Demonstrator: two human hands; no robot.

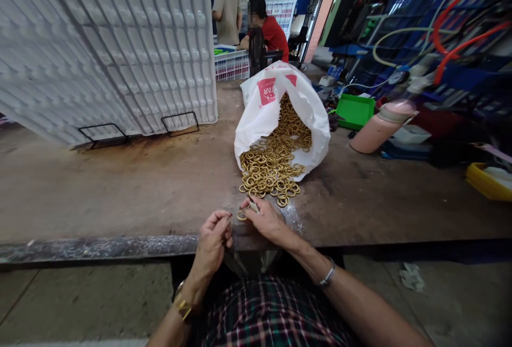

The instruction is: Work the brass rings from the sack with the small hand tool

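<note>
Nearest the camera, a plaid shirt [272, 315] is seen. A gold-toned watch [184, 308] is worn on the left wrist and a silvery band [328, 273] on the right. The left hand [214, 234] is held at the front edge of the brown table [120, 192], its thumb and fingers brought narrowly together; whether anything small is pinched between the fingertips cannot be told. By the right hand [267, 222] a small silvery object [254, 206] is held, partly hidden by the fingers, and 1 gold-coloured ring [241, 218] is seen at its fingertips; whether the ring is gripped or only touched cannot be made out.

Just beyond the hands, a heap of rings [272, 168] is spread over the tabletop from the mouth of a white bag [258, 123], by which many more are contained; red print is borne on its upper side. On the right, a yellow container [486, 183], a pink bottle [374, 131] and a green tray [355, 111] are set out. On the left, ribbed white panels [160, 43] are stood upright, with 2 black wire frames [184, 132] at their foot.

Farther back, 2 people are seen near a white crate [234, 67]: 1 in a red shirt [278, 38], 1 in a beige shirt [227, 8]
</note>
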